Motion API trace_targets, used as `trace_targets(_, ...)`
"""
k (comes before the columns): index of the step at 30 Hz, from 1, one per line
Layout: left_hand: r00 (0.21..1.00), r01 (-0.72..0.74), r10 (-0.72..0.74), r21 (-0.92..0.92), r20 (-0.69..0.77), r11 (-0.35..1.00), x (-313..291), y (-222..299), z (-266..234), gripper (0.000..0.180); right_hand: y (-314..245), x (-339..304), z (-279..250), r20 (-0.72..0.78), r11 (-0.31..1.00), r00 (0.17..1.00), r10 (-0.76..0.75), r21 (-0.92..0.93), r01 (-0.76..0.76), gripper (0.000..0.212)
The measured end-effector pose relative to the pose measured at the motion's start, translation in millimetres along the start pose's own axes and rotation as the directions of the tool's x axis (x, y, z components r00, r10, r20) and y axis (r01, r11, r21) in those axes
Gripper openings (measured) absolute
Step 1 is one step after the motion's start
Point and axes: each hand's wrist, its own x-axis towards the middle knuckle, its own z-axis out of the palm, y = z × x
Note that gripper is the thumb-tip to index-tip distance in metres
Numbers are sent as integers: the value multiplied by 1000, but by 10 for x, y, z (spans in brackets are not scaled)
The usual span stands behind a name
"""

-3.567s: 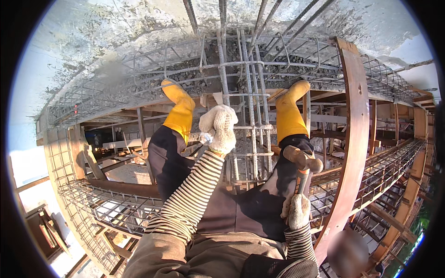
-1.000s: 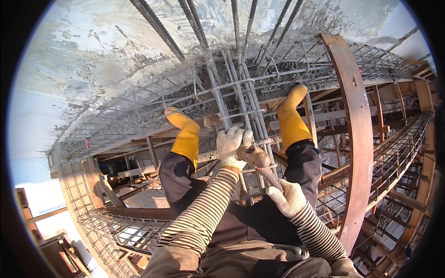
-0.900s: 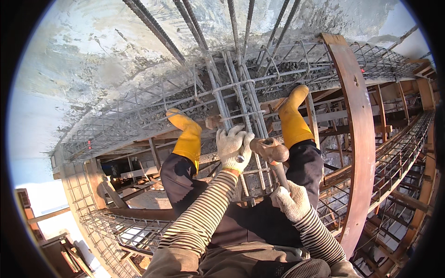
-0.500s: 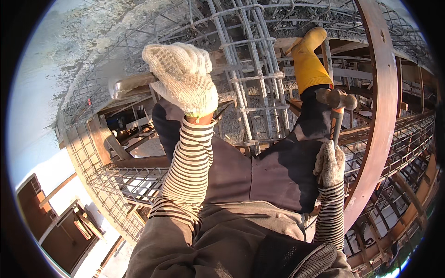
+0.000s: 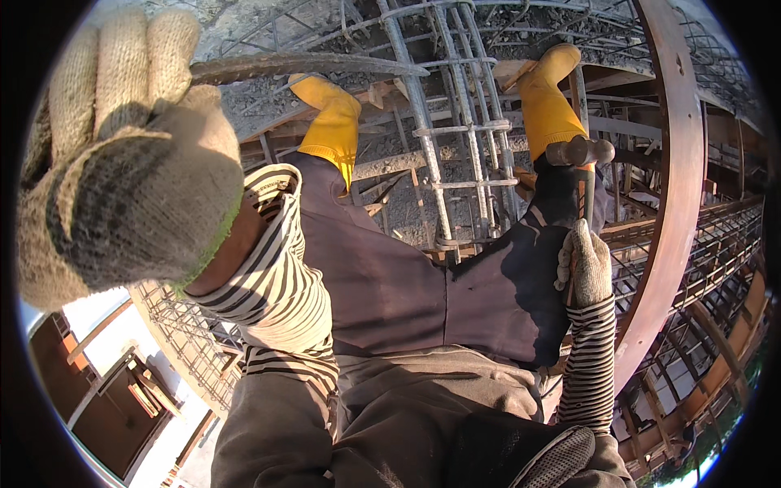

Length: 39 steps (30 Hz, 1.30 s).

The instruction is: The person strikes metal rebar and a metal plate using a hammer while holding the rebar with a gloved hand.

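Observation:
Raised close to the view at the upper left, my left hand [image 5: 130,171], in a white knit glove, is closed around a long dark bar [image 5: 309,65]. The bar lies almost level and tapers to a point at its right end, in front of the upright rebars [image 5: 435,154]. Its kind is not clear. At the right, beside my thigh, my gloved right hand [image 5: 587,264] grips a hammer [image 5: 579,152] by the handle, with its metal head up.
A vertical rebar cage with tie bars rises between my yellow boots [image 5: 553,98]. A brown beam [image 5: 679,163] curves down the right side. More rebar cages [image 5: 691,260] and timber lie beyond it. Rough concrete and boards are below.
My left hand has come up and left, much closer to the view, and the bar now points right. My left boot has come into sight. The right hand and hammer have barely moved.

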Motion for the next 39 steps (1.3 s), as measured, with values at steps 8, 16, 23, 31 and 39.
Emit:
trace_targets(8,990,13,-14,9,140,1000,473,540,-390,36,-172,15,89,18,996,996,87,6,-87,41)
trace_targets(16,792,-74,230,285,-566,956,229,-1643,-577,42,-204,94,86,17,991,991,132,29,-133,41)
trace_targets(23,712,493,-120,371,-692,787,-243,-2207,-826,40,-281,44,119,-21,990,990,138,6,-138,37)
trace_targets(31,793,390,-83,398,-603,830,255,-2166,-841,41,-235,61,112,-48,988,987,151,12,-151,35)
trace_targets(39,817,88,-207,-238,-538,967,257,-1739,-924,53,-246,29,163,-18,991,991,130,25,-130,36)
